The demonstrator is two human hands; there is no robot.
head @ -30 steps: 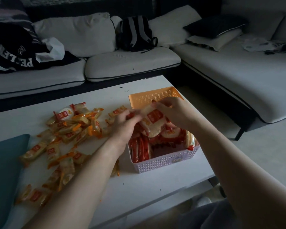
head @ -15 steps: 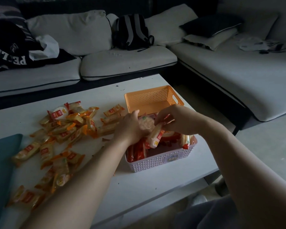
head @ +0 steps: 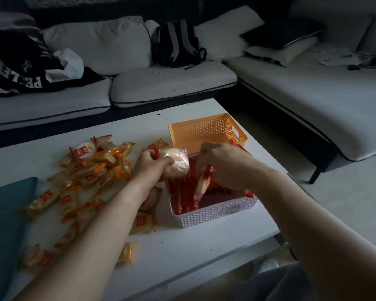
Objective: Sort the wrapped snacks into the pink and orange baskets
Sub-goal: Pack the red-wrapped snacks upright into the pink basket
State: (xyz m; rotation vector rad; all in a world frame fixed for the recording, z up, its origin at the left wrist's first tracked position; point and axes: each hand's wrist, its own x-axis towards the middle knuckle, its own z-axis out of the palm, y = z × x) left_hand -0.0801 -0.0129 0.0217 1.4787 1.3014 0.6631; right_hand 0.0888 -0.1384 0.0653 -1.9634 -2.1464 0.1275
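Observation:
A pink basket stands on the white table, holding several red-wrapped snacks. Right behind it is an orange basket, which looks empty. My left hand is at the pink basket's left rim, shut on a round snack in a clear and red wrapper. My right hand reaches down into the pink basket and grips a long red-ended snack standing on end. A pile of orange-wrapped snacks is spread over the table's left half.
A teal cushion lies on the table's near left corner. A pale sofa with a backpack and dark clothing runs behind the table, and a chaise extends along the right. The table's front edge is near my knees.
Both hands have dropped from above the pink basket down to it. The right hand now reaches inside on a long snack, and the left has drawn the round snack to the left rim.

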